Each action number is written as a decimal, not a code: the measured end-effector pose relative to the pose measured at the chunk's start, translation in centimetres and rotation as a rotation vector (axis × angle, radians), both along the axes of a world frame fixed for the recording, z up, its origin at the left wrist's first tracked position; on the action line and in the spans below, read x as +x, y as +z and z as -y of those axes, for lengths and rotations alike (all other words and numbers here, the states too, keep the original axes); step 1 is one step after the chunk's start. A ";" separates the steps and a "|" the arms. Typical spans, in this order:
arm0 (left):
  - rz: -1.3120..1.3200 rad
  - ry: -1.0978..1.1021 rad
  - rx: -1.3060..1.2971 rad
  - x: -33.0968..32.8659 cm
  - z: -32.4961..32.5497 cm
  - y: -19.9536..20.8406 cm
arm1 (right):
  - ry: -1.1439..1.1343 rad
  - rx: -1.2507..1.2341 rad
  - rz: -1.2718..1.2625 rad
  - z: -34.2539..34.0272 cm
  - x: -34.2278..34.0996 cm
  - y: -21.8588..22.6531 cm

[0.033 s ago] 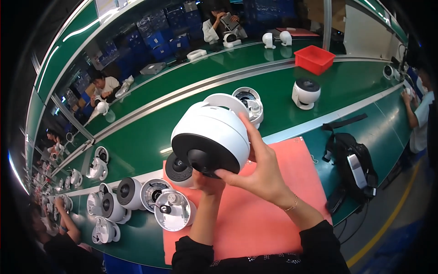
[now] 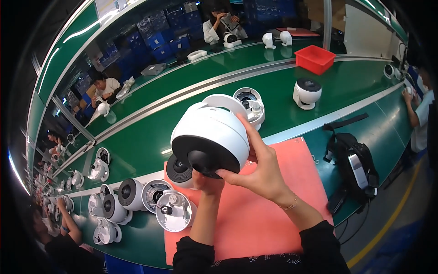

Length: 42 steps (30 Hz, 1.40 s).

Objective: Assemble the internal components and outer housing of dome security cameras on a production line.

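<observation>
Both hands, the left hand beneath and the right hand alongside, grip a white plastic dome camera with a round black face, above a salmon-pink mat.

The camera dome sits above the mat, between the left hand below and the right hand at its right. An open housing lies left of the mat, a bag right.

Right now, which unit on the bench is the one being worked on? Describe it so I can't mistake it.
Find the pink mat on the green bench. Above its far left corner, both hands, left and right, hold a white dome camera. Unlike the units lying on the bench, it is lifted clear, its black face tilted toward the wearer.
</observation>
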<state>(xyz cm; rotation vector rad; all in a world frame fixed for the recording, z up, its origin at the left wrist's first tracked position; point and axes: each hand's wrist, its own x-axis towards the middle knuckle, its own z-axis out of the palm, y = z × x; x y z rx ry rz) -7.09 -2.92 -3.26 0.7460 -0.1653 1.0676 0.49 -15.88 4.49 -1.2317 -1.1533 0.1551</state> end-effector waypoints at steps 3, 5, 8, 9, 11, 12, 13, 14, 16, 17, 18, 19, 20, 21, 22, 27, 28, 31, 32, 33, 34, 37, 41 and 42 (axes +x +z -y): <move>0.015 -0.037 0.051 0.4 -0.6 0.0 | 0.120 0.018 -0.140 -0.7 0.3 -0.2; 0.023 -0.062 0.076 0.6 -1.0 -0.4 | 0.096 0.028 -0.177 -1.2 0.3 -0.7; -0.143 -0.078 0.076 0.7 -2.1 0.0 | 0.033 0.056 -0.270 -2.7 0.3 -1.3; -0.277 -0.054 0.017 1.1 -1.6 1.1 | -0.009 0.068 -0.333 -3.1 0.5 -1.9; -0.367 -0.074 -0.253 1.9 -0.5 2.5 | 0.080 0.076 -0.555 -4.7 1.7 -2.6; -0.382 -0.123 -0.164 1.6 -1.3 2.5 | 0.132 0.053 -0.691 -5.8 2.5 -3.0; -0.402 -0.109 -0.095 2.0 -1.6 2.2 | 0.201 0.000 -0.898 -6.5 3.9 -3.3; -0.413 -0.063 -0.175 2.9 -1.4 1.6 | 0.285 -0.010 -0.991 -7.5 5.1 -3.6; -0.392 0.003 -0.158 2.5 -1.2 1.7 | 0.551 -0.009 -1.195 -11.1 6.5 -6.3; -0.476 0.030 -0.127 2.4 -1.1 1.8 | 0.497 -0.044 -1.217 -12.7 7.2 -8.0; -0.561 0.064 -0.096 2.3 -1.0 1.9 | 0.451 -0.080 -1.239 -14.5 7.5 -9.5; -0.559 0.062 -0.095 2.3 -0.8 2.0 | 0.250 -0.072 -1.299 -16.7 7.6 -11.0; -0.571 0.068 -0.120 1.9 -1.1 2.0 | 0.154 -0.045 -1.321 -17.6 6.4 -10.7; -0.579 0.065 -0.143 1.7 -1.1 2.1 | 0.049 -0.013 -1.339 -17.7 5.7 -10.3; -0.579 0.067 -0.145 1.7 -1.2 2.0 | 0.073 0.018 -1.380 -18.4 6.0 -10.4; -0.598 0.012 -0.073 1.4 -1.3 1.9 | -0.027 -0.283 -1.339 -20.1 4.5 -12.8; -0.594 0.000 -0.076 1.7 -0.9 2.1 | 0.366 -0.193 -1.314 -20.0 6.1 -15.4; -0.568 -0.004 -0.078 1.4 -1.0 2.2 | 0.506 -0.107 -1.295 -19.3 7.4 -16.5; -0.570 -0.002 -0.086 1.3 -1.2 2.2 | 0.343 -0.086 -1.306 -18.3 7.9 -16.2; -0.569 -0.010 -0.092 1.4 -1.0 2.2 | 0.174 -0.017 -1.376 -16.9 8.8 -15.0; -0.566 -0.015 -0.096 1.5 -1.0 2.2 | 0.001 0.058 -1.437 -15.7 10.0 -14.2; -0.570 -0.040 -0.112 1.7 -0.8 2.5 | -0.090 0.291 -1.533 -13.8 15.5 -15.5; -0.531 -0.077 -0.164 1.3 -0.8 2.4 | -0.462 0.456 -1.329 -12.9 18.1 -14.3; -0.514 -0.092 -0.175 1.4 -0.8 2.4 | -0.434 0.415 -1.329 -11.8 18.9 -13.7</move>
